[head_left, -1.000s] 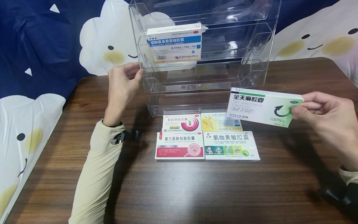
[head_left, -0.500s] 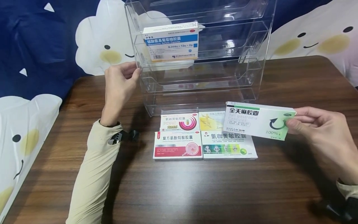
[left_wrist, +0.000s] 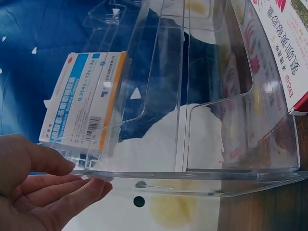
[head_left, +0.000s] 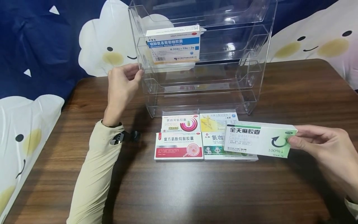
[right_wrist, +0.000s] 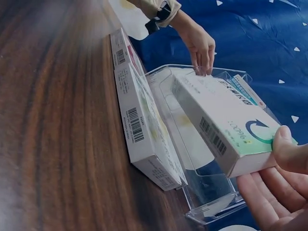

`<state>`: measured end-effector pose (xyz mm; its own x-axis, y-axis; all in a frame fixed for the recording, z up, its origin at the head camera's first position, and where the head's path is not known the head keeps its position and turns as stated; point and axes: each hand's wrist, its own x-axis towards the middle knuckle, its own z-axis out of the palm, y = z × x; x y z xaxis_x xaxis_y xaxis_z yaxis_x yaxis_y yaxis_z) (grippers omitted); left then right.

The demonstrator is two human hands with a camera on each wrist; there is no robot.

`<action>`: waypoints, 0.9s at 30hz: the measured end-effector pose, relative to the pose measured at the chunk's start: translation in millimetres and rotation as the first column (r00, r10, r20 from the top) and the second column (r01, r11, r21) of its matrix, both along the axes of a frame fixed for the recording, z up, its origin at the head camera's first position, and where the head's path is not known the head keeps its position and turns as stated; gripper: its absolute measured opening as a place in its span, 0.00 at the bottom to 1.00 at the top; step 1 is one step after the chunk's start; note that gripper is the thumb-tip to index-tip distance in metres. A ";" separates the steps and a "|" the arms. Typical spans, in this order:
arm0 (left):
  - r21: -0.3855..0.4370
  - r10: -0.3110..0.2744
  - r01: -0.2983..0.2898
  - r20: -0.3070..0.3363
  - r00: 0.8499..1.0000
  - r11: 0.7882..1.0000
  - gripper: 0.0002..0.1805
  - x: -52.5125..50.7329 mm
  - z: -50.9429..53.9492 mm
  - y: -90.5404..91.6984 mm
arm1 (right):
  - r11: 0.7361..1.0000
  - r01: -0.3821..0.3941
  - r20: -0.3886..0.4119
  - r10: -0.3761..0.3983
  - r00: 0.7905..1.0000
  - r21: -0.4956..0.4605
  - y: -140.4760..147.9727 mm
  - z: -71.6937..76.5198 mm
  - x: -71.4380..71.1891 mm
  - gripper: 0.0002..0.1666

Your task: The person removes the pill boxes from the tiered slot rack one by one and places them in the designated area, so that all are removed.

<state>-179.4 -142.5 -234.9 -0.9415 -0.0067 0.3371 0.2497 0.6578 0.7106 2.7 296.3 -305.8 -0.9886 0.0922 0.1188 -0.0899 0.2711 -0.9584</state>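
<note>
Blue curtain (head_left: 70,34) with big smiley clouds hangs behind a dark wood table (head_left: 179,193), and a clear tiered stand (head_left: 232,56) sits near the back edge, front open toward the person, which looks like the handy way round for reaching its shelves; left hand (head_left: 123,82) has thumb and fingers in a narrow pinch on the stand's side edge, probably just to steady it since clear plastic like that seems light; right hand (head_left: 325,146) holds a green-and-white box (head_left: 260,140) by one short end, thumb on the printed face and fingers behind, so most of the label is left uncovered; that box is up in the air over the right side of the laid-out ones, tilted a bit, hiding part of the green-strip box (head_left: 216,149); next to that one lies a red box (head_left: 179,146), with a pink-ringed box (head_left: 181,123) and a yellow box (head_left: 219,121) in the row behind, all four flat with printed faces up, likely so they can be read at a glance; that back row is right by the stand's foot, can't tell if it touches; one blue-striped box (head_left: 174,45) stands on a shelf up at the left end, leaning back, label facing out, presumably for the same reason
</note>
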 end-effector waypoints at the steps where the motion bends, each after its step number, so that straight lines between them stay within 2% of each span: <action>1: -0.002 0.001 -0.001 0.002 1.000 1.000 0.15 0.2 -0.4 0.0 | 0.998 -0.004 0.003 0.004 1.000 0.063 1.3 -0.9 1.7 0.24; 4: -0.007 0.003 -0.003 0.002 1.000 1.000 0.15 0.4 -1.1 0.1 | 0.976 -0.037 0.036 0.031 0.999 0.214 3.4 -3.8 7.0 0.25; 7: -0.007 0.003 -0.003 0.001 1.000 1.000 0.15 0.3 -0.9 0.2 | 0.967 -0.102 0.087 0.084 0.993 0.232 3.0 -8.2 13.9 0.25; 10: -0.014 -0.001 0.001 -0.009 1.000 1.000 0.14 -0.3 -0.9 -0.1 | 0.978 -0.188 0.139 0.175 0.975 0.091 -1.7 -16.3 20.8 0.24; 14: -0.026 -0.002 0.002 -0.023 1.000 1.000 0.14 -1.1 -1.3 -0.7 | 0.953 -0.294 0.204 0.302 0.931 -0.071 -11.0 -28.6 27.2 0.21; 19: -0.032 -0.002 0.002 -0.023 1.000 0.999 0.14 -1.9 -1.8 -0.2 | 0.918 -0.389 0.257 0.394 0.883 -0.073 -17.5 -37.5 32.4 0.19; 22: -0.032 0.000 -0.001 -0.015 1.000 0.999 0.14 -1.4 -1.5 0.1 | 0.914 -0.397 0.305 0.403 0.863 -0.085 -21.1 -40.5 34.1 0.14; 25: -0.028 0.004 -0.004 -0.005 1.000 1.000 0.14 -0.6 -0.9 0.1 | 0.930 -0.365 0.393 0.350 0.850 -0.040 -26.2 -41.3 35.2 0.08; 27: -0.027 0.005 -0.005 -0.001 1.000 1.000 0.15 -0.5 -0.8 0.0 | 0.938 -0.347 0.438 0.308 0.844 0.008 -30.2 -40.9 35.7 0.09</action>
<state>-179.9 -142.5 -235.7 -0.9410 -0.0027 0.3384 0.2470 0.6782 0.6921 38.4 266.1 -346.7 -0.9151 -0.2373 -0.3259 0.2218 0.3787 -0.8986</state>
